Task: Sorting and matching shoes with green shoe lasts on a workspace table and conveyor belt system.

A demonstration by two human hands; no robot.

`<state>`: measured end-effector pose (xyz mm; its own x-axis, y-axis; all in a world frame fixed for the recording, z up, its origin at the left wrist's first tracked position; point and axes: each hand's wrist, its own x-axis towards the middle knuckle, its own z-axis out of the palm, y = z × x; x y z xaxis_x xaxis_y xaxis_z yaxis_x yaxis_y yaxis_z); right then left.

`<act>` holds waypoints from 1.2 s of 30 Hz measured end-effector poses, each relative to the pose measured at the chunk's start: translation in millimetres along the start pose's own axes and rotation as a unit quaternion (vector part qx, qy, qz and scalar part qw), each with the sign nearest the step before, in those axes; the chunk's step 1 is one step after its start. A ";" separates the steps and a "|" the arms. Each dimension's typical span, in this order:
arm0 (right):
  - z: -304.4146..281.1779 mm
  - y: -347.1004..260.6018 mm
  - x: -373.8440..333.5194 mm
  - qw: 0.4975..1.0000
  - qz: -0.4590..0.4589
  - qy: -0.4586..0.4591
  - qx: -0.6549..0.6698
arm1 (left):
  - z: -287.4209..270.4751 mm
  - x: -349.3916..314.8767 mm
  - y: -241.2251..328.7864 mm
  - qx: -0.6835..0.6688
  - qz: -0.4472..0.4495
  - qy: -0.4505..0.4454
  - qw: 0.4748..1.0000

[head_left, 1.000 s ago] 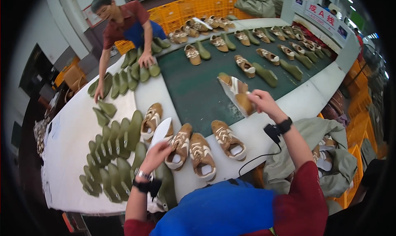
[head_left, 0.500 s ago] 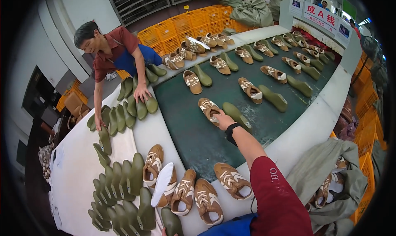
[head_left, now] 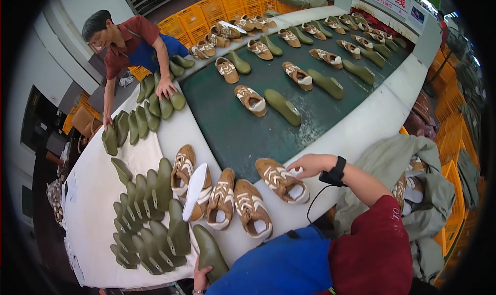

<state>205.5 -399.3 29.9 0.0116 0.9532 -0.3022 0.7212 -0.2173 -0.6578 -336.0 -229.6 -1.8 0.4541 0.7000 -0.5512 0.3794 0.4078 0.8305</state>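
Observation:
At the lower edge, my left hand (head_left: 202,274) is closed round the heel end of a green shoe last (head_left: 208,247). My right hand (head_left: 311,165) reaches in from the right beside a brown-and-white sneaker (head_left: 274,177) on the white ledge. Its fingers are parted at the sneaker's collar; whether they touch it I cannot make out. Just left of that one stand another sneaker (head_left: 250,199) and a further sneaker (head_left: 221,194). A white insole (head_left: 195,192) leans across a sneaker beyond those.
Several green lasts (head_left: 163,184) stand in rows on the cloth-covered table (head_left: 93,212). On the green conveyor (head_left: 222,135), sneakers and lasts lie in pairs. A co-worker (head_left: 134,47) handles lasts at the far left. Grey sacking (head_left: 382,166) and orange crates (head_left: 449,186) line the right side.
My right hand has drawn back from a sneaker on the conveyor to the one on the near ledge. The left hand and its last show more fully. The co-worker's last has shifted.

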 end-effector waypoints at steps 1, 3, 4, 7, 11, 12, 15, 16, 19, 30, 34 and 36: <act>11.1 -15.8 -17.5 0.999 0.008 -0.012 0.030 | -3.9 -5.4 9.5 -0.048 -0.015 -0.033 0.998; 50.5 -28.7 -32.9 0.995 -0.061 0.067 0.030 | 8.6 -30.3 53.5 -0.109 -0.013 -0.018 0.994; 61.2 -43.2 -39.9 0.996 0.004 0.059 -0.070 | 9.0 -34.5 66.1 -0.176 0.001 -0.034 0.984; 95.5 -53.3 -47.8 0.973 0.056 0.116 -0.194 | 24.4 -30.2 107.1 -0.170 0.061 -0.088 0.980; 121.7 -61.8 -49.3 0.984 0.104 0.019 -0.142 | 59.7 -6.7 143.2 -0.170 0.083 -0.193 0.963; 118.0 -70.3 -54.1 0.991 0.085 -0.020 -0.096 | 68.2 0.9 147.9 -0.171 0.068 -0.210 0.960; 95.3 -100.4 -54.9 0.997 0.051 -0.014 -0.057 | 100.1 20.1 167.0 -0.171 0.044 -0.276 0.945; 91.7 -109.4 -49.7 0.994 0.004 0.111 -0.021 | 113.1 26.5 172.8 -0.167 0.042 -0.293 0.940; 64.2 -165.8 -43.3 0.948 -0.055 0.190 0.251 | 161.2 38.5 190.5 -0.121 0.066 -0.323 0.936; 36.6 -121.0 6.7 0.690 0.012 0.099 0.717 | 256.8 54.5 187.2 0.183 0.223 -0.325 0.901; 10.3 -76.4 52.0 0.665 0.049 0.068 0.742 | 234.0 63.7 183.1 0.282 0.262 -0.354 0.852; -0.7 -68.7 76.4 0.719 0.035 0.111 0.685 | 218.2 60.7 186.5 0.270 0.215 -0.337 0.876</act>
<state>157.3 -311.4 52.5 0.2339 0.9072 -0.3497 -0.6442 -0.1248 -0.7546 -61.8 -239.0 102.1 0.9524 0.1413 -0.2702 0.2998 -0.2728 0.9142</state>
